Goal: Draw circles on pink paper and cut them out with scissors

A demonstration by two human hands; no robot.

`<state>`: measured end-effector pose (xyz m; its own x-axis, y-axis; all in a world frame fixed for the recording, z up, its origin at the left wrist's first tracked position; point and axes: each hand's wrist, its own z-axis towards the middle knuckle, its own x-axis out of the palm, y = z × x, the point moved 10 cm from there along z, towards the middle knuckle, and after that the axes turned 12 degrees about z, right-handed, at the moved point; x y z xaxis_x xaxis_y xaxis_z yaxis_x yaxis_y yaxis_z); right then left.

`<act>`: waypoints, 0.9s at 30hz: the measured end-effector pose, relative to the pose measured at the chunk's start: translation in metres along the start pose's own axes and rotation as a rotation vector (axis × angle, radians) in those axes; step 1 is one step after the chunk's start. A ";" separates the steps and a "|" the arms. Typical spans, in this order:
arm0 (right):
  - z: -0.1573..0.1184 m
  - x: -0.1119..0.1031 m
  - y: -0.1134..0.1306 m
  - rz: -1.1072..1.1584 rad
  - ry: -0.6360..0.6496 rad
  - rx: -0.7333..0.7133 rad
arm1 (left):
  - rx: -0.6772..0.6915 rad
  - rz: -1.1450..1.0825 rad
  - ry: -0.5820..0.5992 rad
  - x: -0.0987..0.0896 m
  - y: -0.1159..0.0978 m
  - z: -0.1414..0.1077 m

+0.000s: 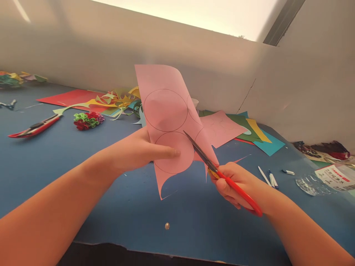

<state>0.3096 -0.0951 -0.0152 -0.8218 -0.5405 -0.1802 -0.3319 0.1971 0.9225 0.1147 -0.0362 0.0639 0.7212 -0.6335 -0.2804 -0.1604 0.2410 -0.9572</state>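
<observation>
A sheet of pink paper point(166, 111) with drawn circles is held up over the blue table. My left hand point(146, 149) grips its lower left part, thumb on the front across the lower circle and fingers hidden behind. My right hand point(235, 181) is closed around the red handles of a pair of scissors point(203, 157). The blades look nearly closed, and their tip lies at the edge of the lower circle, whose right side is cut round. A pointed strip of the sheet hangs below my left hand.
Behind lie a red sheet point(66, 98), yellow scraps point(126, 98), a curled-paper cluster point(88, 120) and a red utility knife point(36, 127). At right are coloured sheets point(269, 140), pens point(273, 180) and a clear plastic bottle point(313, 184). A small bead point(167, 226) sits near the table's front edge.
</observation>
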 end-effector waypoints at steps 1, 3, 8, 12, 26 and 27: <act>0.000 0.000 0.000 -0.001 0.001 0.003 | -0.001 0.001 0.002 0.000 0.000 0.000; 0.001 0.000 0.000 0.000 0.009 -0.003 | 0.009 -0.006 -0.005 -0.002 0.000 0.000; 0.001 0.002 0.003 0.001 0.013 0.012 | 0.024 -0.030 -0.007 -0.004 0.000 0.000; -0.001 0.002 0.006 0.001 -0.006 0.074 | 0.032 -0.052 0.033 -0.001 0.000 -0.001; -0.001 -0.001 0.002 0.015 0.075 0.007 | 0.040 -0.050 0.118 0.004 -0.002 -0.002; -0.002 -0.001 0.002 0.014 0.076 0.017 | 0.040 -0.046 0.110 0.003 -0.001 -0.002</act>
<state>0.3104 -0.0959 -0.0131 -0.7894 -0.5976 -0.1400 -0.3286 0.2188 0.9188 0.1155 -0.0398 0.0643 0.6482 -0.7213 -0.2442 -0.1001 0.2372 -0.9663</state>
